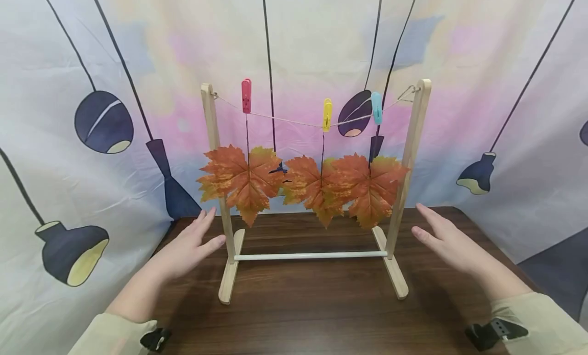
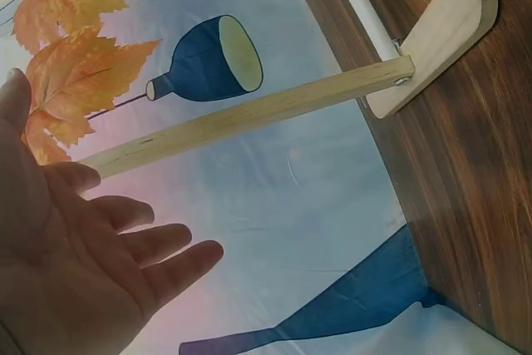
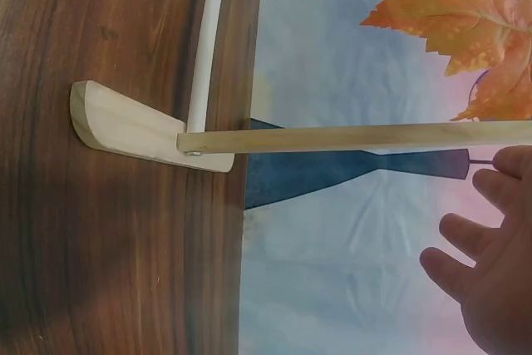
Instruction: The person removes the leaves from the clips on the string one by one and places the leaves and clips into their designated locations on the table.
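Pale wood made up the stand, which stood upright on the dark brown table, its two posts joined low down by a white rod and near their tops by a sagging string. On that string sat a red peg, a yellow peg and a blue peg, with the left leaf, the middle leaf and the right leaf hanging beneath them. The left hand and the right hand flanked the posts, fingers extended, thumbs apart, gripping nothing. A sideways bump from either could have jolted a post, rocked the narrow feet and set the string swinging. The slack itself seemed a risk: pegs might have slid toward its low point and bunched the leaves, the middle and right ones already overlapping in the head view. Thin stems might also have slipped from a weak bite; how firmly the blue peg held its stem could not be told against the dark printed lamp behind.
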{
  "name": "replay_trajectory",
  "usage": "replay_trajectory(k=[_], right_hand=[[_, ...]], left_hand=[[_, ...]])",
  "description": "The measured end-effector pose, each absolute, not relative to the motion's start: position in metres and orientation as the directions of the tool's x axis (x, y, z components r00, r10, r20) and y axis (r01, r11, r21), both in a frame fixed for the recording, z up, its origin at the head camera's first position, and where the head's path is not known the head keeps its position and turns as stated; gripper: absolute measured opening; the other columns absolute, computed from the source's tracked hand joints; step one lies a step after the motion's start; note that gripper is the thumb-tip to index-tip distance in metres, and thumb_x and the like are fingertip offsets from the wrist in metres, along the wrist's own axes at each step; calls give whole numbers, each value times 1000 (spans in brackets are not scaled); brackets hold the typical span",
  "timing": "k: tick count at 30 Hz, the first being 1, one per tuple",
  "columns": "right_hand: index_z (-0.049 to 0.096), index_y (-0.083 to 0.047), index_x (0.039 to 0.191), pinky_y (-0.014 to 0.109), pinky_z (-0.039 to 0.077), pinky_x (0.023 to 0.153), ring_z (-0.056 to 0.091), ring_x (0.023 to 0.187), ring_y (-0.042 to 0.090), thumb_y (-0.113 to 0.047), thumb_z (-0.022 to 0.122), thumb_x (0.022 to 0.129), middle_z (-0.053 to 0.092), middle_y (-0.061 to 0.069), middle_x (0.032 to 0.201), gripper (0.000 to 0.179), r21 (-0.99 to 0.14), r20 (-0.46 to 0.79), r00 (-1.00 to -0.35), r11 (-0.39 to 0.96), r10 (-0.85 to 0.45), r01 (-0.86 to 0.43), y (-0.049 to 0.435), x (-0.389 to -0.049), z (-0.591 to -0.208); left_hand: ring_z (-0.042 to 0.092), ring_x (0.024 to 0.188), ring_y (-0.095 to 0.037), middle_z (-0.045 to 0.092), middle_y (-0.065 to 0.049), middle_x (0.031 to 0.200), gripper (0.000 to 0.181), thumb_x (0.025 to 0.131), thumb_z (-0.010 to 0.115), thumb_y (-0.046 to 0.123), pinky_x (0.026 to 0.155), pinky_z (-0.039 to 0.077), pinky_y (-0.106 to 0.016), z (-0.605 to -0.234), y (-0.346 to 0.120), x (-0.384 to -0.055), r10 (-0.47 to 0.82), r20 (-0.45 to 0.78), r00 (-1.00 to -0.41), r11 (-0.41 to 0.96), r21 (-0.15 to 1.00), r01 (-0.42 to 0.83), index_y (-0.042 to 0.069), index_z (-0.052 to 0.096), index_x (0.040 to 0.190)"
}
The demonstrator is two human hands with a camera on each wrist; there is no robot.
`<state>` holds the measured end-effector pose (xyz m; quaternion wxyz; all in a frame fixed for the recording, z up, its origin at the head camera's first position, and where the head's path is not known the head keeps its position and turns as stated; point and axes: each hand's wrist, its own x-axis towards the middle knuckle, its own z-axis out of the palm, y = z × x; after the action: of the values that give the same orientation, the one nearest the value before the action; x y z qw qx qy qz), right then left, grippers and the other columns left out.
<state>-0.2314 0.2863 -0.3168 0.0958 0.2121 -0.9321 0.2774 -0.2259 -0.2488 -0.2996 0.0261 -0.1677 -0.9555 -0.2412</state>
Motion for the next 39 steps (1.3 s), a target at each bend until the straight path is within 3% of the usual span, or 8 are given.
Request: replay_trajectory(k=[10, 16, 20, 28, 35, 39], right_hand=[[16, 3, 147, 64, 19, 100, 17, 134, 48, -31, 48, 99, 18, 29, 149, 68, -475, 303, -884, 748, -356, -463, 278, -234, -313], [15, 2, 148, 66, 19, 98, 18, 133, 50, -33, 47, 99, 19, 29, 148, 68, -472, 297, -892, 760, -341, -448, 276, -234, -309], [15, 2, 148, 66, 20, 98, 19, 132, 50, -35, 47, 98, 20, 29, 148, 69, -469, 298, -896, 767, -329, -438, 272, -236, -303], [20, 3, 146, 64, 25, 96, 29, 128, 48, -33, 49, 98, 26, 29, 144, 67, -476, 337, -881, 747, -333, -465, 263, -237, -293], [24, 2, 145, 61, 32, 93, 38, 122, 43, -31, 49, 98, 32, 26, 141, 62, -486, 351, -873, 730, -339, -480, 256, -238, -289], [29, 3, 142, 58, 38, 90, 45, 116, 39, -30, 49, 98, 35, 24, 137, 59, -485, 364, -868, 727, -338, -486, 253, -238, -287]], left_hand=[[13, 137, -42, 5, -22, 153, 82, 95, 45, 50, 103, 19, -61, -301, -252, -229, 312, 157, -937, 792, 502, 348, 9, 1, 151], [39, 126, -43, 16, -24, 151, 81, 95, 49, 45, 97, 31, -59, -301, -255, -227, 309, 197, -931, 777, 511, 366, 8, 4, 151], [47, 120, -42, 19, -25, 150, 79, 96, 51, 41, 95, 35, -59, -301, -256, -228, 308, 226, -924, 760, 526, 382, 7, 6, 151], [52, 114, -39, 27, -26, 146, 74, 96, 52, 36, 87, 44, -52, -293, -252, -229, 300, 259, -918, 693, 603, 396, 4, 12, 150], [53, 108, -39, 35, -26, 139, 63, 99, 47, 23, 79, 50, -36, -277, -249, -227, 256, 316, -913, 495, 769, 405, 1, 13, 148], [53, 108, -38, 34, -25, 140, 66, 99, 48, 25, 79, 50, -34, -271, -250, -226, 258, 296, -920, 510, 767, 389, 3, 11, 148]])
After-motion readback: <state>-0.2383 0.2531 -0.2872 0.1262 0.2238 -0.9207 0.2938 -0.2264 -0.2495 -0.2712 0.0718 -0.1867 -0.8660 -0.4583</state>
